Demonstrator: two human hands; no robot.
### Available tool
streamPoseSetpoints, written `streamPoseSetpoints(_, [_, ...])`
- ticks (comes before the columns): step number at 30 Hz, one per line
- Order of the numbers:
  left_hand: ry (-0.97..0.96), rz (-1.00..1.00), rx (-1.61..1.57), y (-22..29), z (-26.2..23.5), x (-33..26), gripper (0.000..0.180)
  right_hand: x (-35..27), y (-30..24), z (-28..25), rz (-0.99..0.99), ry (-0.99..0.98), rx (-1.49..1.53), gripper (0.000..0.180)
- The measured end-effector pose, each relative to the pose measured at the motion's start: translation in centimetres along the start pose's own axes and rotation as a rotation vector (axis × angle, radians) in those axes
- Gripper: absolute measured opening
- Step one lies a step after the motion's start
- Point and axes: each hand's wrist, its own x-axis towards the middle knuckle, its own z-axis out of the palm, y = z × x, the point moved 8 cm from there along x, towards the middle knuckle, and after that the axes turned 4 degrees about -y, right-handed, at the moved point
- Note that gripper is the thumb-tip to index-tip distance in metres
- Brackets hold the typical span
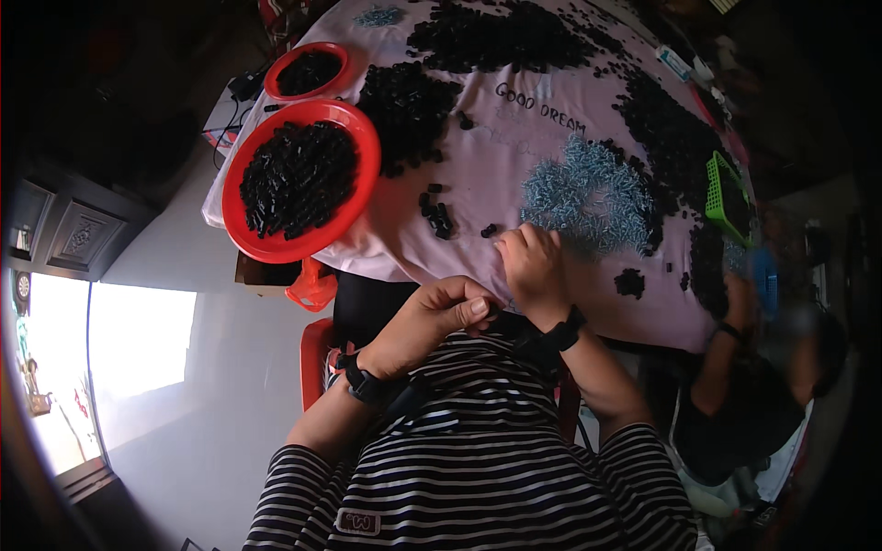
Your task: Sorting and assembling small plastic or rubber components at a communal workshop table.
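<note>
Head view: two hands, left hand [439,317] and right hand [533,266], fingers curled shut beside two red bowls [303,179].

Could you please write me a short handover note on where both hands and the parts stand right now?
Left hand: fingers curled shut near the table edge, close to the chest; whether it pinches a part cannot be seen.
Right hand: resting on the cloth-covered table, fingertips at the near edge of the pile of pale blue screws; its grip is hidden.
A few loose black parts lie just ahead of the hands.
Done so far: the large red tray is heaped with black pieces, and the small red tray behind it holds some too.
Left: big heaps of black parts further back.
</note>
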Motion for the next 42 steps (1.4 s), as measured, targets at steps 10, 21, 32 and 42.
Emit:
streamPoseSetpoints(10, [0.086, 0.031, -0.156, 0.0, -1.0, 0.1, 0.028, -1.0, 1.3, -3.8, 0.302, 0.027, 0.671, 0.008])
streamPoseSetpoints(21, [0.087, 0.053, -0.133, 0.6, -0.3, 0.6, 0.027, -1.6, -2.6, -9.2, 0.173, 0.038, 0.786, 0.021])
streamPoseSetpoints(32, [0.135, 0.116, 0.094, 0.7, -0.6, 0.1, 0.026, -1.4, -5.3, -8.8, -0.022, 0.103, 0.373, 0.026])
streamPoseSetpoints(42, [0.161, 0.108, 0.138, 0.7, -0.8, 0.2, 0.027, -1.3, -5.0, -8.3, -0.035, 0.086, 0.404, 0.025])
